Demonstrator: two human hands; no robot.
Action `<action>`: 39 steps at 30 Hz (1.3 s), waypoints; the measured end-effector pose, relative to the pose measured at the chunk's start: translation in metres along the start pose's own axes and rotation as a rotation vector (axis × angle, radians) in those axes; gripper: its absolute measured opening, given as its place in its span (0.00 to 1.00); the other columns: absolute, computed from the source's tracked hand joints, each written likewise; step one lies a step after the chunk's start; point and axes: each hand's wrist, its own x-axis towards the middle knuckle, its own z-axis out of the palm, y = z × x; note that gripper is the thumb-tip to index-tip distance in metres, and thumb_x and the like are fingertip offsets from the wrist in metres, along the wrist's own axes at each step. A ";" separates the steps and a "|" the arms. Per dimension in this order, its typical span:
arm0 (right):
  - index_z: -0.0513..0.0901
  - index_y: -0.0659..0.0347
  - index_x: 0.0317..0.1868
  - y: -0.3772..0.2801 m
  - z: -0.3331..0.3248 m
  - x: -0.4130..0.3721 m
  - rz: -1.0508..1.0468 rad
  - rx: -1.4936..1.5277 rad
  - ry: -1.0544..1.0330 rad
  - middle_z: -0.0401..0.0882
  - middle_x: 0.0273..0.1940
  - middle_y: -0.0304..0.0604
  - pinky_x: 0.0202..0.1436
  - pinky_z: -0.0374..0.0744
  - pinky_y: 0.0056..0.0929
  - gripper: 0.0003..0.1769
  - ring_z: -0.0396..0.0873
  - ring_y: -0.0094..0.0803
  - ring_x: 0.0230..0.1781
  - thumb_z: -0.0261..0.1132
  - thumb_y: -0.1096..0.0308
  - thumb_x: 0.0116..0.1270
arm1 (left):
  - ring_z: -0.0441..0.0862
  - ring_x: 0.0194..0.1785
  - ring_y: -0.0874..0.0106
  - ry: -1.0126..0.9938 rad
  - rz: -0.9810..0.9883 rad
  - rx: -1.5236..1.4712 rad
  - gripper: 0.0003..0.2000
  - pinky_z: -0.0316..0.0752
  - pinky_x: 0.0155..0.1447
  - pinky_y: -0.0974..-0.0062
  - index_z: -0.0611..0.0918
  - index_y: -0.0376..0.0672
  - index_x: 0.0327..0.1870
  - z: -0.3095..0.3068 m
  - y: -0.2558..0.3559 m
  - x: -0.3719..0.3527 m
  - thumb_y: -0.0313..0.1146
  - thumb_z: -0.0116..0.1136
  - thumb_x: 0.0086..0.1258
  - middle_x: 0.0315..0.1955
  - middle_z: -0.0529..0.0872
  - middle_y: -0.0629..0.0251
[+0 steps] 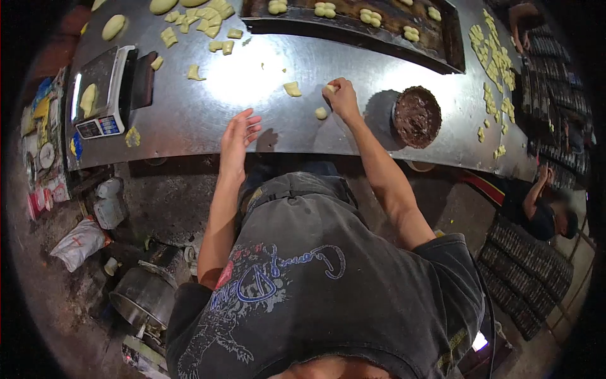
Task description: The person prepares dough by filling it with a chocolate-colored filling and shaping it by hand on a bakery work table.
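Observation:
My right hand (343,100) is on the steel table (208,129), its fingers closed round a small piece of dough (329,90) that shows at the fingertips. Just below it lies a round dough ball (321,113). A flat cut dough piece (291,89) rests to its left. My left hand (238,138) hovers near the table's front edge, fingers apart and holding nothing. To the right of my right hand stands a round bowl (417,117) of dark brown filling.
A digital scale (101,95) with dough on it stands at the left. Cut dough pieces (208,19) lie at the back left, and many small ones (492,57) at the right. A dark tray (353,38) at the back carries clustered dough balls. Another person (536,205) is at the far right.

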 end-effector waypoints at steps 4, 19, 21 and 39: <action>0.77 0.63 0.59 -0.131 -0.014 -0.036 -0.238 0.440 -0.164 0.83 0.53 0.45 0.59 0.78 0.34 0.23 0.82 0.34 0.51 0.73 0.68 0.66 | 0.80 0.59 0.72 -0.173 0.125 -0.037 0.26 0.74 0.66 0.70 0.75 0.37 0.69 0.003 0.015 0.002 0.50 0.48 0.84 0.58 0.83 0.59; 0.85 0.59 0.51 -0.239 -0.010 -0.109 -0.635 0.260 0.182 0.82 0.45 0.41 0.51 0.77 0.34 0.16 0.81 0.37 0.51 0.75 0.70 0.63 | 0.85 0.46 0.77 -0.266 0.450 -0.230 0.14 0.84 0.54 0.75 0.84 0.37 0.57 0.005 0.075 -0.017 0.36 0.61 0.78 0.47 0.87 0.64; 0.85 0.60 0.49 -0.240 -0.015 -0.110 -0.431 0.396 0.047 0.80 0.42 0.39 0.50 0.78 0.32 0.13 0.81 0.33 0.49 0.75 0.68 0.66 | 0.84 0.46 0.76 -0.262 0.588 -0.075 0.13 0.83 0.53 0.76 0.85 0.37 0.56 0.005 0.075 -0.019 0.35 0.59 0.80 0.47 0.86 0.64; 0.88 0.59 0.45 -0.230 -0.065 -0.131 -0.597 0.151 0.405 0.80 0.39 0.40 0.44 0.77 0.27 0.07 0.78 0.30 0.39 0.72 0.70 0.68 | 0.73 0.25 0.85 -0.327 0.497 -0.058 0.26 0.67 0.27 0.85 0.82 0.38 0.38 0.084 0.076 -0.017 0.52 0.40 0.86 0.22 0.79 0.72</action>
